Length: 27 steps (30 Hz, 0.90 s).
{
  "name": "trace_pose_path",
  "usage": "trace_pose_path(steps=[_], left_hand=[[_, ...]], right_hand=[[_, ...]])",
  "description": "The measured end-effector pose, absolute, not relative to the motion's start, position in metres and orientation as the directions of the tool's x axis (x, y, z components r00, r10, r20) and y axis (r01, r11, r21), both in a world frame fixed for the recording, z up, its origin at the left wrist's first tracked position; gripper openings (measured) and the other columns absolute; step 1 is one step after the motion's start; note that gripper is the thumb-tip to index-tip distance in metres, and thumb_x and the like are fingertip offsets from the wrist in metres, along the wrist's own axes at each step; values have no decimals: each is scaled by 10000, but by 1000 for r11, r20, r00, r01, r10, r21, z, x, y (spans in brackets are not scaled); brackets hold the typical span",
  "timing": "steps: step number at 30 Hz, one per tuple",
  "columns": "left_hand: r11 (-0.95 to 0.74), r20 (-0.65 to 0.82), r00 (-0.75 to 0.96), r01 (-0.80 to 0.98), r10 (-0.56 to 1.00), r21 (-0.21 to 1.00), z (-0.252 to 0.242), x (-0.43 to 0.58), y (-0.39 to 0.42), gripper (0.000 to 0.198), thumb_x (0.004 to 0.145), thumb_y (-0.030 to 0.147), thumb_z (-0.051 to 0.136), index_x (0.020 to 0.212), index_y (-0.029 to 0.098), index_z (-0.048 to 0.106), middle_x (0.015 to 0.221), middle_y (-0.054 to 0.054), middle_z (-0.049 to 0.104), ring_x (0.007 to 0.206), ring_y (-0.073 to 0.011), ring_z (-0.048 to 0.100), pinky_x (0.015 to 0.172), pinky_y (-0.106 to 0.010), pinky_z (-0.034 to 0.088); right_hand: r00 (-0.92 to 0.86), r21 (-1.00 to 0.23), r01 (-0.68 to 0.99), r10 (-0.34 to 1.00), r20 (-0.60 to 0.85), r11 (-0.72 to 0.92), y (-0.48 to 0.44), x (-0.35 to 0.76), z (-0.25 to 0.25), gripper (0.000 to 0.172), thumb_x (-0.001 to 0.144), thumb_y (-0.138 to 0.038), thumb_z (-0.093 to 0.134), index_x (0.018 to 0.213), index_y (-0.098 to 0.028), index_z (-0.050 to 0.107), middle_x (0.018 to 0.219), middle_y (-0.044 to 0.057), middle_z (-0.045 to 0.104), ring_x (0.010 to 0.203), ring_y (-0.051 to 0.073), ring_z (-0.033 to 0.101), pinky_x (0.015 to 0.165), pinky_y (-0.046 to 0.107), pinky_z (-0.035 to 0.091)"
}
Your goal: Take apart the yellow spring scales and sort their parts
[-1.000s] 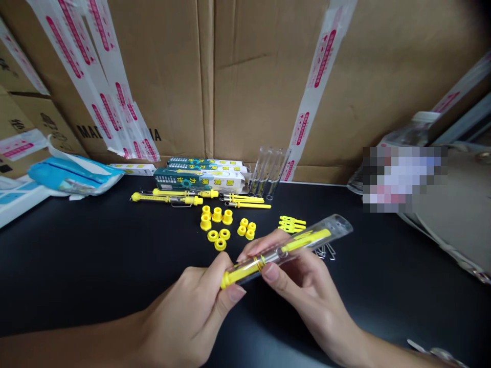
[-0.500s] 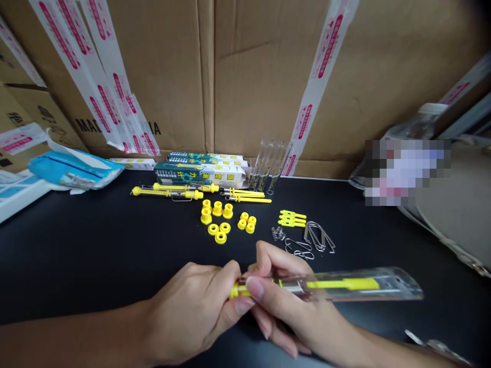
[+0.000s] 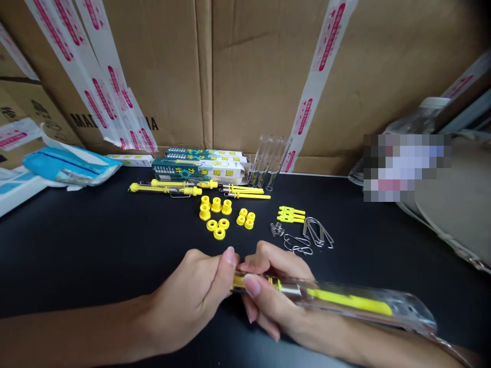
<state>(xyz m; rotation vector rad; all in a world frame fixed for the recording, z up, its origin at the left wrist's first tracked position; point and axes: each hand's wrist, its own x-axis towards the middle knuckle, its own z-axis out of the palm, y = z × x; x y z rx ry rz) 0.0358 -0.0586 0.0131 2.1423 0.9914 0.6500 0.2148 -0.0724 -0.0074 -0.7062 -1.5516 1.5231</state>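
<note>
Both hands hold a clear tubular spring scale [image 3: 345, 300] with a yellow strip and a metal part inside. My left hand [image 3: 201, 291] is closed around its left end, hiding that end, with the thumb raised on top. My right hand [image 3: 276, 294] grips the tube just beside it, thumb along the near side and fingers curled beneath. The tube's right end sticks out over my right forearm. Ahead lie yellow flanged caps [image 3: 216, 205], yellow rings [image 3: 219, 233], small yellow bushings [image 3: 245, 219], flat yellow tabs [image 3: 291, 214], coiled springs [image 3: 276, 229] and bent wire hooks [image 3: 317, 233].
Behind the parts lie spring scales [image 3: 169, 189] and thin yellow rods [image 3: 249, 196]. Printed boxes [image 3: 199, 170] and clear tubes [image 3: 268, 163] stand against a cardboard wall [image 3: 253, 76]. At left is a blue packet [image 3: 72, 166]; at right, a bottle [image 3: 416, 120] and a beige bag [image 3: 452, 199].
My left thumb has lifted from the front of the scale's end to its top. The tube's right end has tipped downward toward my right forearm. The table parts stay put.
</note>
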Motion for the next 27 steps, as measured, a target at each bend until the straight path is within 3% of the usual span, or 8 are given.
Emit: trace_pose_path(steps=[4,8,11,14,17,20,23,27], left_hand=[[-421,127,517,504,847,754,14,38,-61,550,1024,365,245,548,227,483,508,32,510,511,-134,455,546,-256,376],[-296,-29,502,555,864,778,21,38,-56,535,994,439,301,534,224,471,530,18,481,558,-151,420,568,-273,361],[-129,-159,502,491,850,861,24,38,-51,558,971,566,332,556,220,469,534,30,443,548,-144,393,558,-275,357],[94,-289,489,384,823,919,19,37,-47,605,925,695,319,580,214,443,495,61,339,490,-120,309,482,-267,283],[247,-348,488,260,800,933,12,36,-46,612,875,765,366,650,203,452,517,92,268,476,-93,214,449,-242,200],[260,-304,540,159,785,953,7,34,-46,569,906,732,386,764,189,483,573,96,283,499,-84,178,447,-217,177],[199,-221,602,105,767,974,6,31,-46,491,967,652,371,893,187,511,653,72,382,532,-84,247,449,-195,214],[157,-205,661,132,722,979,9,29,-45,362,998,533,428,1034,193,546,816,31,491,530,-61,353,437,-184,281]], right_hand=[[-497,-944,-31,814,300,329,-70,216,-12,273,942,-320,565,738,-242,402,578,-60,468,388,60,402,377,189,281],[-501,-803,95,725,472,588,-65,221,-18,258,856,-278,637,697,-254,436,584,-48,424,479,101,326,449,249,293],[-452,-896,95,821,350,434,-63,222,-13,235,863,-294,662,734,-251,470,596,-37,514,462,92,374,419,225,317],[-391,-980,-76,899,197,182,-62,220,-3,204,865,-329,697,834,-230,521,635,-28,607,394,59,405,340,175,302],[-367,-971,-238,924,110,21,-60,218,4,214,881,-338,709,968,-210,561,569,-65,577,358,36,380,320,134,295],[-345,-951,-308,935,86,-27,-57,220,5,260,881,-304,732,1051,-224,551,537,-87,566,366,30,399,355,120,322],[-285,-937,-349,951,119,12,-55,223,3,228,893,-308,731,1063,-229,601,615,-63,608,438,39,475,412,131,386],[-218,-944,-314,960,174,100,-52,227,3,207,932,-343,681,1115,-247,683,909,3,673,753,105,626,695,209,543]])
